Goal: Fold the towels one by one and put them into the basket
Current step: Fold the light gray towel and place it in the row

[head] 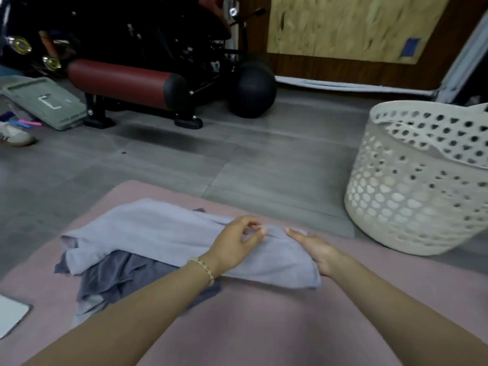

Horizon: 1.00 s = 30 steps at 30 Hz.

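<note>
A light lavender towel [158, 233] lies folded lengthwise across a pink mat [264, 326], on top of a crumpled darker grey towel [116, 276]. My left hand [235, 245], with a bead bracelet at the wrist, hovers over the lavender towel's right part with loosely curled fingers that hold nothing I can see. My right hand [314, 249] lies flat, fingers straight, on the towel's right end. A white perforated laundry basket [412, 196] stands on the floor to the right of the mat; its inside is hidden.
Grey tiled floor [237, 159] stretches beyond the mat. A red and black exercise bench [126, 80] and a black ball [250, 91] stand at the back. A shoe [15, 134] lies at far left, a white flat object [10, 315] at the mat's left edge.
</note>
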Tool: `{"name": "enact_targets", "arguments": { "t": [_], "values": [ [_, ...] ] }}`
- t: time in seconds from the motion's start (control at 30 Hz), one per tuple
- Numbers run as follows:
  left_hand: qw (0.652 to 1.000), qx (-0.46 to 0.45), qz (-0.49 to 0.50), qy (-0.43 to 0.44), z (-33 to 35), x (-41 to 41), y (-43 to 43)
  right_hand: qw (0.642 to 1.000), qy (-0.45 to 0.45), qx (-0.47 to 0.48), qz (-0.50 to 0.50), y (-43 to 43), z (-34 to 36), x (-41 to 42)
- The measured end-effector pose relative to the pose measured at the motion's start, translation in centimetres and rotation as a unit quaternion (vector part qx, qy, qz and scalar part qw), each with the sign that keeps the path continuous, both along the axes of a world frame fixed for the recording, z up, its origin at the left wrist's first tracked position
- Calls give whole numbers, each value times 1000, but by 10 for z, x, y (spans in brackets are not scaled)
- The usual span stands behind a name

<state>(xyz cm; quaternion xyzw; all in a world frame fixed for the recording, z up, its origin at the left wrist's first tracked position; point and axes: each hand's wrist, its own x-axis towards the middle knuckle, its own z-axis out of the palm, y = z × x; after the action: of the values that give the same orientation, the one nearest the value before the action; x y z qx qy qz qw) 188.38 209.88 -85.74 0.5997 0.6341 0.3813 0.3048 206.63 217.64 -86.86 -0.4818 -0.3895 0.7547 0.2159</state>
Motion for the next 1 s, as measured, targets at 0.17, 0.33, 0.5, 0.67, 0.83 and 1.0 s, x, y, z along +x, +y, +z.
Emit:
{"name": "enact_targets", "arguments": {
  "t": [0.17, 0.33, 0.5, 0.67, 0.83, 1.0],
  "values": [
    [965, -183, -129, 137, -28, 89, 17, 991, -126, 37, 7, -25, 11, 184],
    [927, -268, -222, 140, -83, 205, 5, 954, -269, 84, -101, -71, 6, 330],
    [880, -292, -312, 209, -130, 267, -17, 930, -339, 45, -135, -105, -61, 421],
    [883, -253, -295, 263, -138, 289, 3, 950, -297, -24, -98, -107, -112, 434],
    [899, -225, -270, 261, -131, 335, 51, 916, -358, -32, -178, -81, -130, 450],
    [895, -173, -247, 330, -144, 399, 97, 917, -340, -32, -204, -80, -150, 461]
  ]
}}
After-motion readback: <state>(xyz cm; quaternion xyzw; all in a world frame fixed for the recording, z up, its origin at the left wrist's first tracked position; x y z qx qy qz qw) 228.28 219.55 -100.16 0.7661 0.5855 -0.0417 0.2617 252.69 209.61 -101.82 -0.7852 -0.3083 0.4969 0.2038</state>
